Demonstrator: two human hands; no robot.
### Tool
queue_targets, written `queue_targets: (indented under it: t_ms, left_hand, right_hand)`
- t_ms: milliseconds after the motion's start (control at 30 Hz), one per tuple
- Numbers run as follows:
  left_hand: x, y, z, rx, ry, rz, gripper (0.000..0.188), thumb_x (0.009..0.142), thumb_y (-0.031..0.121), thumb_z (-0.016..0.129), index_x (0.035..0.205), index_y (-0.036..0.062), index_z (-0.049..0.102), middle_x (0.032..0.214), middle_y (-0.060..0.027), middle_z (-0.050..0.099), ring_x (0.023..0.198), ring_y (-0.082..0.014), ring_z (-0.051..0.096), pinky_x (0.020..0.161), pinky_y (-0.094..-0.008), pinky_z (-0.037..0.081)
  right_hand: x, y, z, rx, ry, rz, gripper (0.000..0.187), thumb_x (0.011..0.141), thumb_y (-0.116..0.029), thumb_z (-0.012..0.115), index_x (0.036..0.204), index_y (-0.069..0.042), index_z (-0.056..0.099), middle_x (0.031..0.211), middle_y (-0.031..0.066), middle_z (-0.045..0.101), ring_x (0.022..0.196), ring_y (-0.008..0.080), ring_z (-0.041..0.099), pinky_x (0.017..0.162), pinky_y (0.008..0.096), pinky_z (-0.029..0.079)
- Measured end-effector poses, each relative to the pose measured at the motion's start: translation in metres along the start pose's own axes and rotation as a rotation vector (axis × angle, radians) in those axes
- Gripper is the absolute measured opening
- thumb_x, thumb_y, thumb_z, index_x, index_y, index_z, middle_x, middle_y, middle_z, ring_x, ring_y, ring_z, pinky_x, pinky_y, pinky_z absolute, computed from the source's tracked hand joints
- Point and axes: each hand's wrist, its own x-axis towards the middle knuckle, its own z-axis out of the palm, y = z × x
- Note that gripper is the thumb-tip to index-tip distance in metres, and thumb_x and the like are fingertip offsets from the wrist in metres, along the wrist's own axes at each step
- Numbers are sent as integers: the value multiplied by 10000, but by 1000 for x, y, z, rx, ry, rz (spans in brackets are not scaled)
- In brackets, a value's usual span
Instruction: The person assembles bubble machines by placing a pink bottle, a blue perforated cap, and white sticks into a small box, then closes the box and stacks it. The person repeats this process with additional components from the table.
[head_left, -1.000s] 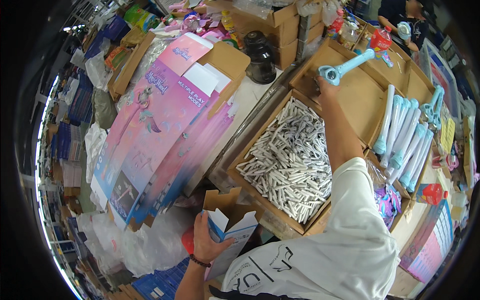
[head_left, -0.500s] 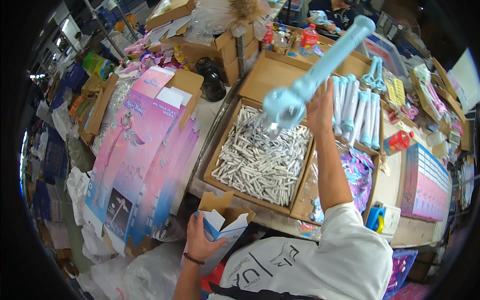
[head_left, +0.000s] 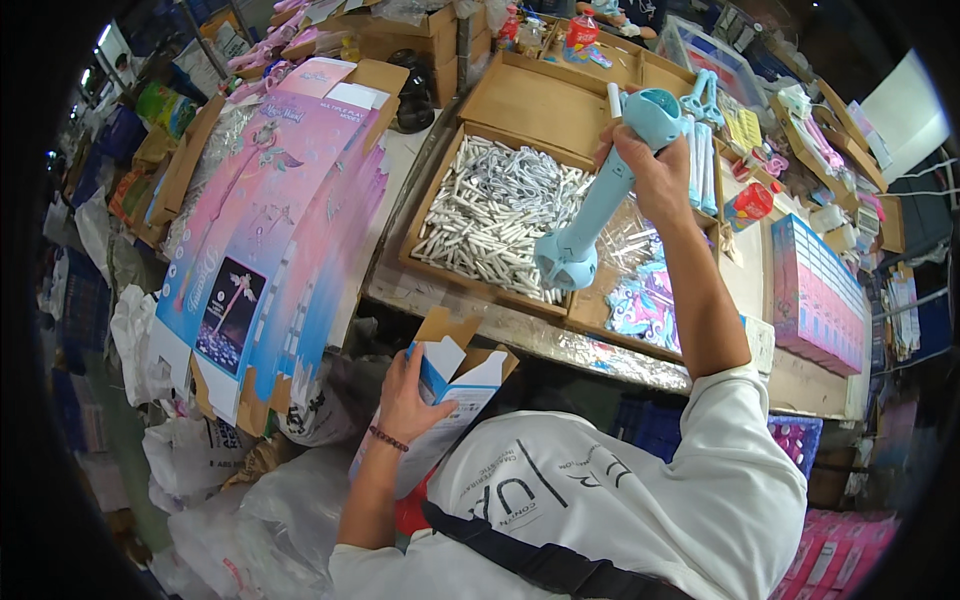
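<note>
My right hand [head_left: 655, 170] is closed round a light blue plastic toy wand [head_left: 600, 208] near one bulging end. The wand slants down to the left, its other rounded end over the near edge of a cardboard tray [head_left: 470, 288]. In that tray lie many small white sticks [head_left: 470, 225] and a heap of whitish straps or cords [head_left: 520, 180]. Lower left, my left hand [head_left: 403, 405] grips a tall, narrow carton [head_left: 462, 402], white and blue outside. The carton's top flaps stand up and its mouth faces the table. What is inside cannot be seen.
Flat printed pink-and-blue boxes [head_left: 250, 230] are stacked on the left. More blue wand parts [head_left: 703, 165] lie behind my right hand. Purple patterned packets [head_left: 645, 300] fill a tray nearby. Finished-looking cartons [head_left: 815, 295] stand in a row at right, beside a red-labelled bottle [head_left: 750, 205].
My right hand has brought the wand lower and turned it, so its lower end now points down over the tray's near edge. My left hand keeps its grip on the carton.
</note>
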Motion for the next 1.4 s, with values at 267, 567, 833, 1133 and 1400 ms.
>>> queue_targets:
  t_ms: [267,567,833,1133,1400]
  left_hand:
    - [11,22,9,-127,-43,168,1053,616,276,848,1458,20,271,1379,-268,387,1255,-441,401,1055,-470,348]
    - [40,105,9,-630,-209,186,1094,659,240,848,1502,5,191,1487,-199,321,1386,-276,317,1135,-365,249]
    - [70,200,2,-462,-244,452,1157,607,232,898,1499,-9,201,1496,-173,317,1382,-264,315,1134,-363,237]
    - [110,257,0,-419,9,827,1282,612,221,909,1510,-12,24,1531,-164,224,1377,-266,312,1131,-425,245]
    - [71,232,13,-667,-259,480,1227,644,247,889,1466,69,-5,1445,-174,335,1316,-274,392,1112,-451,305]
  right_hand:
    - [2,-89,-32,218,17,-338,552,942,-374,595,1324,-39,379,832,140,616,672,204,636,612,343,552]
    - [-18,-121,-121,645,-6,-186,416,893,-417,665,1137,-106,534,942,55,625,779,164,631,683,340,542]
    - [-43,-141,-168,781,29,-252,412,974,-488,486,1145,-118,546,936,59,603,735,187,651,591,403,597]
    - [-32,-183,-154,779,-562,-522,663,957,-584,416,1320,-30,425,1048,230,637,862,312,700,699,465,621]
    - [-92,-212,-137,-371,-582,-567,643,722,-286,745,1203,72,513,921,168,643,742,239,665,635,333,546]
